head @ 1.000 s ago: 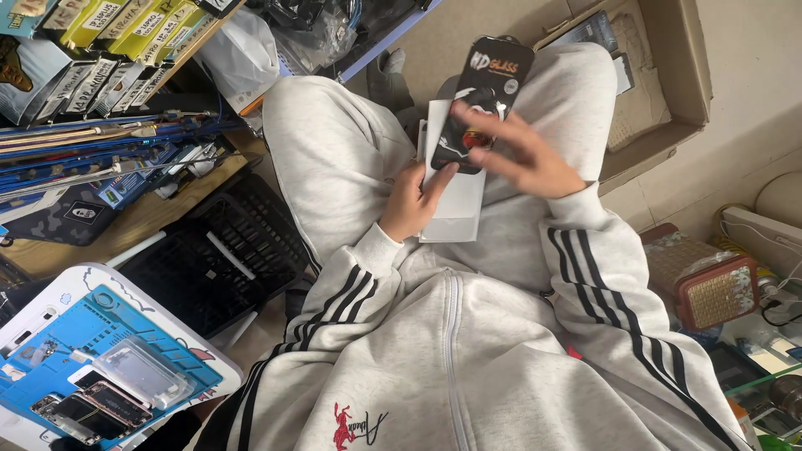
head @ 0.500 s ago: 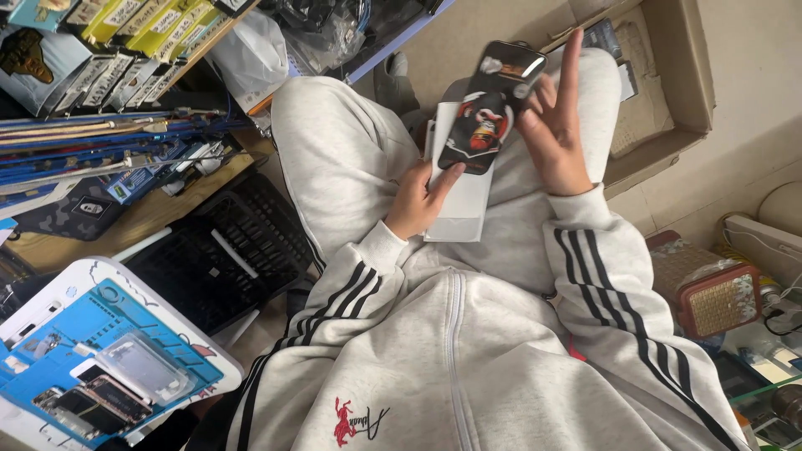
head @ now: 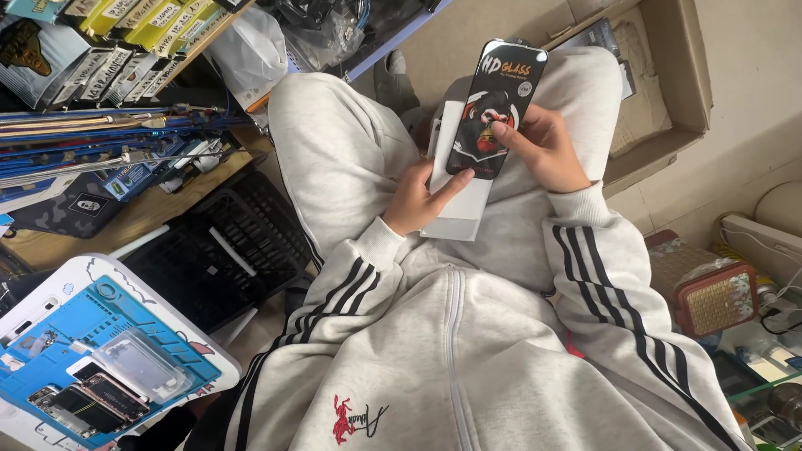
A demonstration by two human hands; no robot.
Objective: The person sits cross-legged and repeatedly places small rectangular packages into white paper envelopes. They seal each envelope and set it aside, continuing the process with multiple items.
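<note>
Lowered since half a second ago, the right hand (head: 543,150) is closing its grip on the black packet (head: 494,108) over the lap; the left hand (head: 418,200) is gripping the white sleeve (head: 459,213) beneath. Behind, a cardboard box (head: 668,83) is holding papers.

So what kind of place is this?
Probably a phone repair stall: a blue repair mat holding opened phones, racks of packaged accessories, and a black screen-protector pack in both hands.

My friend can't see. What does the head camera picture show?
Two bare hands hold a slim black printed packet over a white flat box, above a lap in grey clothes: left hand under the box, right hand gripping the packet. A blue repair mat with opened phones lies lower left.
</note>
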